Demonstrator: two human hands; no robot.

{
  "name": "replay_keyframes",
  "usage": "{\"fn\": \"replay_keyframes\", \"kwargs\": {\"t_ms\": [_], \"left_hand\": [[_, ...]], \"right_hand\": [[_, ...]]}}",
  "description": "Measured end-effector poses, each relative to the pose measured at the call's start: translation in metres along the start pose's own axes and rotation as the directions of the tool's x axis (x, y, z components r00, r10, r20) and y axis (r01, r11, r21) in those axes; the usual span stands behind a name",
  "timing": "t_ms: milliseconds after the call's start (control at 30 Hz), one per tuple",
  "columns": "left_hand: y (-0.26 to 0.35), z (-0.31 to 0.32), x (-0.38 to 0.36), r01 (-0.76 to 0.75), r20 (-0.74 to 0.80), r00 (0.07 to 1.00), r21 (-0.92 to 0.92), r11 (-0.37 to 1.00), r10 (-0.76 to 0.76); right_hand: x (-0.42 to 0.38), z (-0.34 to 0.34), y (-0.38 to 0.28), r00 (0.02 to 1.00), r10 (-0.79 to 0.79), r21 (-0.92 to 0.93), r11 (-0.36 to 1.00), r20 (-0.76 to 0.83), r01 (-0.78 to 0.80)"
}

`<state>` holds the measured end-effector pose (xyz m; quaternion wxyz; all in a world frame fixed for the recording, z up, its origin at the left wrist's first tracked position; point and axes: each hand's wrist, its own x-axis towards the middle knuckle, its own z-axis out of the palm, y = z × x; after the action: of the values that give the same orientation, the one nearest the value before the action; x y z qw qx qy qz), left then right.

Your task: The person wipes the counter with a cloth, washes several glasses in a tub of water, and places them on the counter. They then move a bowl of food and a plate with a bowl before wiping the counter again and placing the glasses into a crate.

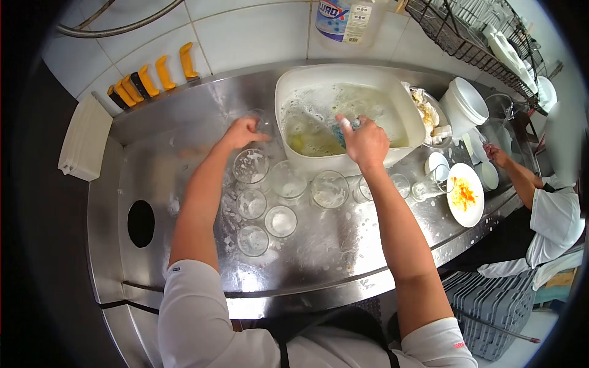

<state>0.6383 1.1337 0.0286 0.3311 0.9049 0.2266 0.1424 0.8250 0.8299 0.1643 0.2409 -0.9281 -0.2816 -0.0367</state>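
My left hand (242,134) is closed around a clear drinking glass (262,120) at the tub's left side. Over the soapy water, my right hand (367,144) grips a bluish scrubbing pad (339,134), partly hidden by the fingers. The white plastic tub (283,92) holds cloudy, foamy water with a yellow-green thing (297,143) in it. Several soapy glasses stand on the steel counter in front of the tub, among them one nearest my left hand (251,165) and a wider one (329,189) below the tub.
To the right are a plate with orange food scraps (464,195), a metal bowl of waste (432,116) and white buckets (464,101). A co-worker's hand (498,156) reaches in there. Yellow-handled knives (146,80) hang on the wall. The counter has a round hole (140,224) at left.
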Motion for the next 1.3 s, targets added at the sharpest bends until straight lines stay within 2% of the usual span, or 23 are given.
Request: {"fn": "replay_keyframes", "kwargs": {"t_ms": [100, 167, 200, 267, 367, 400, 467, 567, 633, 667, 733, 767, 800, 833, 867, 933, 1033, 1067, 1133, 1167, 1233, 1267, 1300], "left_hand": [[-0.042, 0.011, -0.035, 0.086, -0.151, 0.968, -0.545, 0.834, -0.199], [-0.057, 0.004, -0.074, 0.189, -0.053, 0.910, -0.829, 0.526, -0.412], [-0.065, 0.004, -0.093, 0.080, -0.076, 0.908, -0.934, 0.348, -0.412], [-0.078, 0.003, -0.129, -0.158, -0.120, 0.897, -0.986, -0.054, -0.426], [-0.037, -0.017, -0.170, -0.364, -0.116, 0.837, -0.848, -0.386, -0.535], [-0.038, -0.019, -0.181, -0.394, -0.095, 0.830, -0.798, -0.457, -0.549], [-0.015, -0.025, -0.202, -0.447, -0.133, 0.801, -0.781, -0.436, -0.584], [0.015, -0.043, -0.230, -0.434, -0.075, 0.806, -0.748, -0.502, -0.587], [0.023, -0.045, -0.253, -0.409, -0.081, 0.840, -0.744, -0.528, -0.537], [0.030, -0.042, -0.261, -0.450, -0.066, 0.788, -0.741, -0.499, -0.613], [0.048, -0.039, -0.265, -0.494, -0.021, 0.679, -0.753, -0.435, -0.734], [0.060, -0.037, -0.269, -0.463, -0.010, 0.673, -0.785, -0.411, -0.739], [0.077, -0.035, -0.276, -0.426, 0.005, 0.670, -0.816, -0.391, -0.742], [0.087, -0.031, -0.283, -0.386, 0.022, 0.670, -0.844, -0.373, -0.742], [0.087, -0.022, -0.290, -0.370, -0.016, 0.755, -0.835, -0.407, -0.655], [0.081, 0.001, -0.306, -0.332, -0.100, 0.886, -0.818, -0.470, -0.452], [0.123, -0.002, -0.353, -0.293, -0.041, 0.862, -0.854, -0.430, -0.505], [0.113, 0.007, -0.366, -0.263, -0.074, 0.830, -0.926, -0.272, -0.553], [0.087, 0.018, -0.385, -0.156, -0.157, 0.776, -0.986, 0.055, -0.611], [0.078, 0.018, -0.394, -0.040, -0.239, 0.771, -0.943, 0.329, -0.590], [0.076, 0.005, -0.409, 0.184, -0.370, 0.792, -0.614, 0.768, -0.485], [0.082, -0.003, -0.412, 0.282, -0.361, 0.789, -0.505, 0.816, -0.496], [0.082, -0.003, -0.413, 0.259, -0.396, 0.815, -0.403, 0.878, -0.422]], "right_hand": [[-0.005, -0.008, -0.002, 0.998, 0.024, 0.018, 1.000, 0.056, -0.025], [-0.009, -0.010, -0.001, 0.998, 0.019, 0.019, 1.000, 0.052, -0.020], [-0.011, -0.010, 0.000, 0.998, 0.012, 0.017, 1.000, 0.057, -0.013], [-0.013, -0.007, 0.005, 0.998, -0.010, 0.009, 1.000, 0.068, 0.010], [0.001, 0.005, 0.020, 0.919, -0.098, -0.123, 0.980, 0.382, 0.155], [0.005, 0.014, 0.027, 0.864, -0.166, -0.097, 0.966, 0.476, 0.239], [0.017, 0.024, 0.038, 0.711, -0.292, -0.022, 0.918, 0.640, 0.396], [0.006, 0.003, 0.030, 0.850, -0.337, 0.342, 0.918, 0.405, 0.202], [-0.026, -0.007, -0.016, 0.971, -0.239, 0.435, 0.877, 0.031, 0.202], [-0.051, -0.013, -0.042, 0.978, -0.146, 0.490, 0.848, -0.148, 0.201], [-0.114, -0.017, -0.102, 0.909, -0.330, 0.386, 0.827, -0.254, 0.408], [-0.143, -0.005, -0.129, 0.908, -0.382, 0.365, 0.831, -0.174, 0.419], [-0.161, 0.042, -0.136, 0.748, -0.568, 0.312, 0.683, -0.342, 0.661], [-0.200, 0.039, -0.164, 0.756, -0.649, 0.308, 0.704, -0.087, 0.640], [-0.233, 0.053, -0.177, 0.680, -0.733, 0.372, 0.629, -0.011, 0.683], [-0.288, 0.084, -0.201, 0.623, -0.717, 0.376, 0.508, -0.314, 0.775], [-0.309, 0.094, -0.213, 0.687, -0.723, 0.445, 0.594, -0.070, 0.670], [-0.310, 0.094, -0.212, 0.673, -0.735, 0.458, 0.629, 0.085, 0.629], [-0.305, 0.097, -0.215, 0.691, -0.577, 0.441, 0.806, 0.434, 0.396], [-0.300, 0.099, -0.216, 0.659, -0.473, 0.390, 0.876, 0.585, 0.282], [-0.298, 0.105, -0.209, 0.586, -0.523, 0.341, 0.851, 0.619, 0.399], [-0.297, 0.110, -0.205, 0.546, -0.542, 0.317, 0.832, 0.639, 0.456], [-0.300, 0.120, -0.200, 0.504, -0.605, 0.330, 0.779, 0.616, 0.533]]}}
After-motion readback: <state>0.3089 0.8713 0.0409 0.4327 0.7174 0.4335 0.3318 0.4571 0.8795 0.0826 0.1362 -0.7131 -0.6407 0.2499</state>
